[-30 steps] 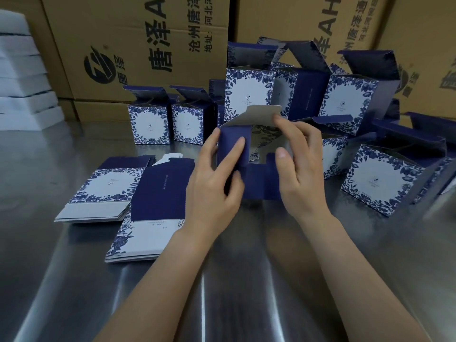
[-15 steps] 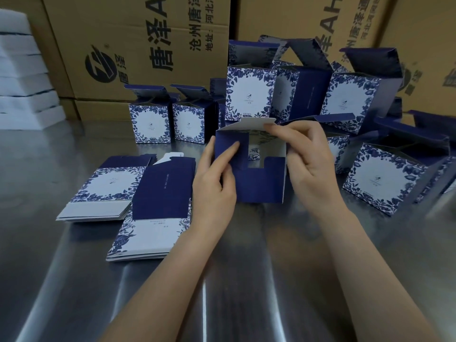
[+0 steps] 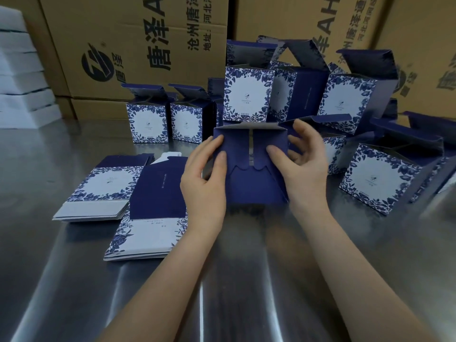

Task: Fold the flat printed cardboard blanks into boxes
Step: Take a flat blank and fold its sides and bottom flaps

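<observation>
The left hand (image 3: 202, 186) and right hand (image 3: 307, 169) are holding a half-folded navy box (image 3: 254, 187), thumbs pressing its flaps; flat blanks (image 3: 150, 233) are lying on the tabletop (image 3: 74, 280) just left.

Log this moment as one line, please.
box: flaps half closed; left hand: grips box, thumb pressing; right hand: grips box, thumb pressing
</observation>
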